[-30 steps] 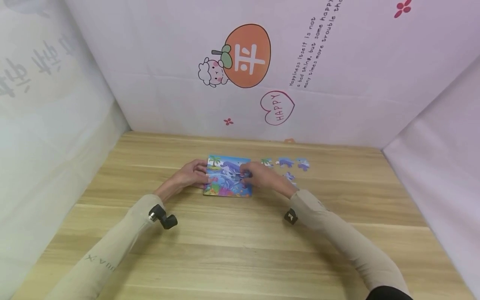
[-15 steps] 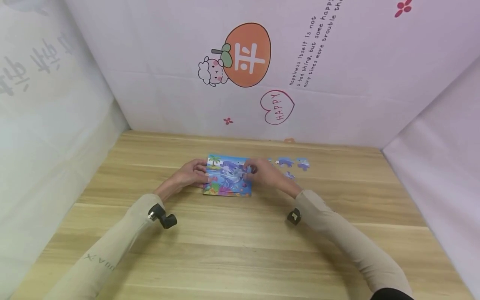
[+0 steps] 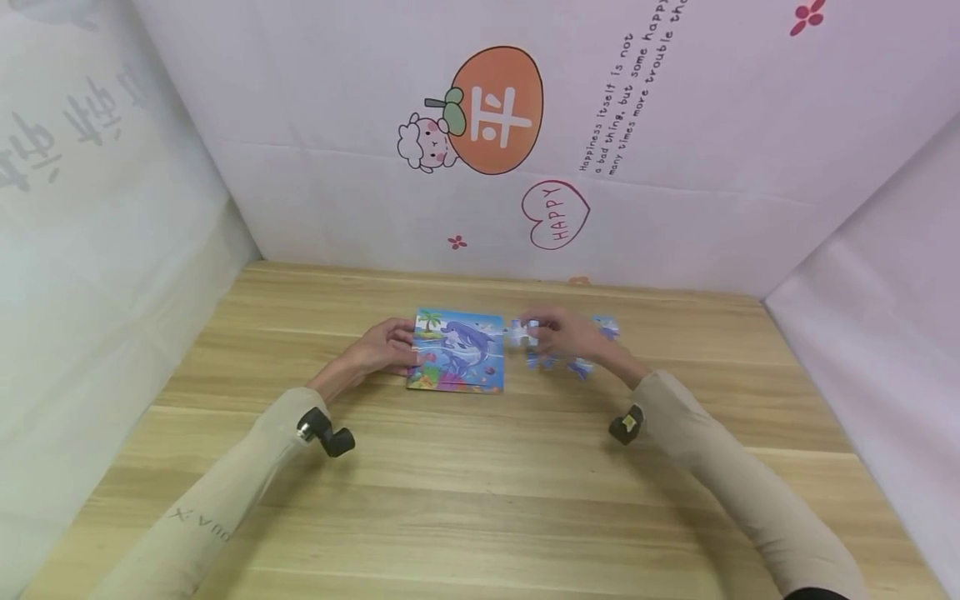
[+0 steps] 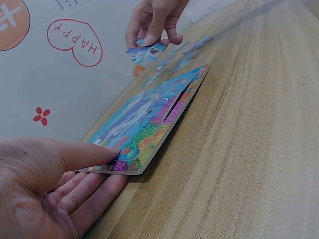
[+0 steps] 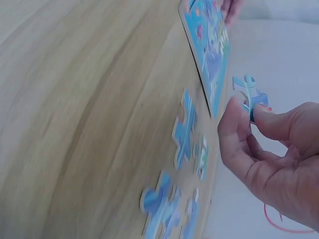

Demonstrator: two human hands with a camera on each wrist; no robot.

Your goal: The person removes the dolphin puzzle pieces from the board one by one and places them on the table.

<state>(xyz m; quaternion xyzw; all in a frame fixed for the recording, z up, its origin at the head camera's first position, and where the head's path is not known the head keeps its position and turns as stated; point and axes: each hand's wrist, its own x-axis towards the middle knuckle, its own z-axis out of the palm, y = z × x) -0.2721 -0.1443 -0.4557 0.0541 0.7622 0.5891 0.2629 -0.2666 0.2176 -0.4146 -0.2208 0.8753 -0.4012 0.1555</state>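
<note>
A flat dolphin picture puzzle (image 3: 461,354) lies on the wooden table. My left hand (image 3: 382,347) holds its left edge; in the left wrist view the thumb (image 4: 92,155) presses on top and the other fingers are under the edge. A narrow gap shows near the puzzle's lower edge. To the right of it, my right hand (image 3: 566,332) pinches a blue and white puzzle piece (image 5: 251,93) between thumb and fingers, above the table. Loose blue pieces (image 5: 184,130) lie on the table beneath and beside that hand, some partly hidden by it in the head view.
The wooden table (image 3: 465,492) extends toward me and to both sides. A printed white cloth wall (image 3: 337,167) stands behind the puzzle, with plain cloth walls at left and right. A loose piece (image 3: 605,325) lies right of the right hand.
My right hand has moved right, from the puzzle's right edge to above the loose pieces, with a puzzle piece now visible in its fingers. The left hand and the puzzle stay in place.
</note>
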